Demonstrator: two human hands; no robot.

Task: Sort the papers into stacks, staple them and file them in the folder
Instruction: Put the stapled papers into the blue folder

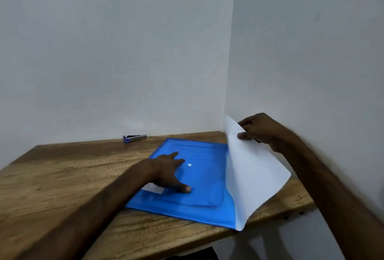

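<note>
— Filing under way?

— Likely. Pinching the white papers (253,172) by their top edge with the right hand (259,131), lower edge down along the right side of the blue folder (203,187), near the far right corner of the bench (62,176).

— And pinning the folder why?

— Probably to stop it sliding. Pressing down with the left hand (168,168), fingers spread straight, grasping nothing.

— Stapling finished?

— Cannot tell. Stapler (135,138) idle at the far edge, by the wall, well apart from both hands.

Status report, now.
Left hand flat on folder. Right hand pinches papers at folder's right edge. Stapler at back, out of the way.
</note>
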